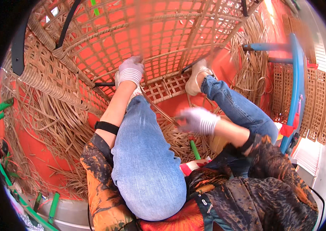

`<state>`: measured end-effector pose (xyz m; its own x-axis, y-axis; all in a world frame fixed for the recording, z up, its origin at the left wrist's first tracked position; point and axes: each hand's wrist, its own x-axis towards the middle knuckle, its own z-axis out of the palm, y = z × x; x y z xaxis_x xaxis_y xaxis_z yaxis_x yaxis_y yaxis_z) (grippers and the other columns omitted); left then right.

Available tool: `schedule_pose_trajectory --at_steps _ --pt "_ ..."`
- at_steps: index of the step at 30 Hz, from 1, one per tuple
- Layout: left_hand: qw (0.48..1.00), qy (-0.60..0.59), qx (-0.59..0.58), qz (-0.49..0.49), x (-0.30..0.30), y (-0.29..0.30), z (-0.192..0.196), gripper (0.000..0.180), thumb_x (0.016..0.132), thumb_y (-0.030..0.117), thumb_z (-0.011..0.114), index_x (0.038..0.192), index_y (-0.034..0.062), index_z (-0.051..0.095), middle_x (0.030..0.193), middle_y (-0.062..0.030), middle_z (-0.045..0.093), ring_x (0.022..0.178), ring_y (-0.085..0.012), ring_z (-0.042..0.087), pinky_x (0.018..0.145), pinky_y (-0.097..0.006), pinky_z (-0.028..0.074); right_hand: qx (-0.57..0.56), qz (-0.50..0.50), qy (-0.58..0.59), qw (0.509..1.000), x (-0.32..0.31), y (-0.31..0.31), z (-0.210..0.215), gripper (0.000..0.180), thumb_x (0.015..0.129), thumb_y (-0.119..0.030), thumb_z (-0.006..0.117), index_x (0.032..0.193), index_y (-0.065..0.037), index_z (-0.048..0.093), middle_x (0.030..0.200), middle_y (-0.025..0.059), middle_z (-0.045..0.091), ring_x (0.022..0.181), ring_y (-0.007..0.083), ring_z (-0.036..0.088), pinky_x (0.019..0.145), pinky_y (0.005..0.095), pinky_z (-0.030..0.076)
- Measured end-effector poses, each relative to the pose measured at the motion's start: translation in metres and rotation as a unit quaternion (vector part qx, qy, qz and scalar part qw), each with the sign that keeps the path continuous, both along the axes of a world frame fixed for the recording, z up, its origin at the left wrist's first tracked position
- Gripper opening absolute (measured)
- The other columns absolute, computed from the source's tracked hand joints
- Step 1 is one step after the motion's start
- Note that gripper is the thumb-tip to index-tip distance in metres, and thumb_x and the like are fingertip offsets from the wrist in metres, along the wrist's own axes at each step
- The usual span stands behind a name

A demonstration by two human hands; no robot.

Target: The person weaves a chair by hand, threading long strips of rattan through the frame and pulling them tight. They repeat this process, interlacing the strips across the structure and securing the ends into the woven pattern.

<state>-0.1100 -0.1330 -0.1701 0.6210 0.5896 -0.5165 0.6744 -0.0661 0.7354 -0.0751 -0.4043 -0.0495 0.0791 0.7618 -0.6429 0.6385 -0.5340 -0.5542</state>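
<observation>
A large woven rattan frame (132, 36) with an open lattice stands in front of me, its bars wrapped in cane. My left hand (130, 70), in a white striped glove, is at the frame's lower bar with its fingers bent closed; the fingertips are partly hidden. My right hand (199, 120), gloved the same way and slightly blurred, is lower and to the right, over my lap, its fingers pinched together. A thin brown cane strip (156, 104) runs slantwise from near my left hand down to the right fingers, which hold it.
Loose cane strips (61, 134) lie in heaps on the red floor (28, 148) at left, with more strips (247, 73) at right. A blue stool (297, 88) is at the right, near woven panels (320, 104). A green rod (195, 149) lies between my legs.
</observation>
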Motion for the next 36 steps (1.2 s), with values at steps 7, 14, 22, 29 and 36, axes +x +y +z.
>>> schedule_pose_trajectory --at_steps 7,14,22,29,36 --pt "0.999 0.003 0.043 -0.017 0.01 -0.003 0.013 0.028 0.082 0.016 0.057 0.108 0.016 0.068 0.1 -0.0141 0.067 0.093 -0.0266 0.065 0.085 -0.038 0.049 0.177 -0.141 -0.185 0.956 0.102 0.144 -0.053 0.032 0.088 -0.033 0.051 0.105 -0.008 0.063 0.101 0.0175 0.064 0.1 0.0357 0.059 0.086 0.0437 0.047" --pt "0.978 -0.034 0.198 -0.06 -0.012 -0.004 0.021 0.023 0.085 0.019 0.055 0.103 0.0163 0.069 0.101 -0.0169 0.063 0.096 -0.0344 0.06 0.085 -0.042 0.047 0.156 -0.243 -0.089 0.953 0.076 0.172 -0.086 0.032 0.087 -0.032 0.057 0.105 -0.006 0.063 0.101 0.0187 0.065 0.099 0.0343 0.06 0.086 0.0406 0.048" --pt "0.976 0.0 0.216 -0.034 -0.019 -0.01 0.006 0.022 0.084 0.022 0.056 0.092 0.0058 0.069 0.094 -0.0203 0.064 0.093 -0.0363 0.06 0.082 -0.044 0.047 0.138 -0.451 0.098 0.876 0.061 0.145 -0.137 0.028 0.089 -0.02 0.057 0.111 -0.005 0.064 0.106 0.0141 0.066 0.094 0.0267 0.063 0.084 0.0365 0.049" --pt "0.987 0.088 0.096 0.097 -0.014 -0.016 -0.014 0.03 0.083 0.029 0.056 0.087 0.0022 0.069 0.09 -0.0197 0.067 0.088 -0.0353 0.063 0.08 -0.043 0.048 0.077 -0.525 0.17 0.83 0.064 0.158 -0.16 0.031 0.087 -0.014 0.059 0.113 0.001 0.063 0.1 0.011 0.068 0.086 0.0167 0.062 0.075 0.0313 0.049" --pt "0.986 0.135 -0.07 0.065 0.002 0.001 -0.029 0.031 0.09 0.034 0.054 0.096 0.0055 0.063 0.08 -0.0061 0.066 0.068 -0.0192 0.065 0.055 -0.031 0.05 0.119 -0.514 0.277 0.803 0.062 0.157 -0.17 0.032 0.088 -0.016 0.059 0.115 0.001 0.062 0.098 0.0091 0.067 0.086 0.0156 0.06 0.077 0.0304 0.047"
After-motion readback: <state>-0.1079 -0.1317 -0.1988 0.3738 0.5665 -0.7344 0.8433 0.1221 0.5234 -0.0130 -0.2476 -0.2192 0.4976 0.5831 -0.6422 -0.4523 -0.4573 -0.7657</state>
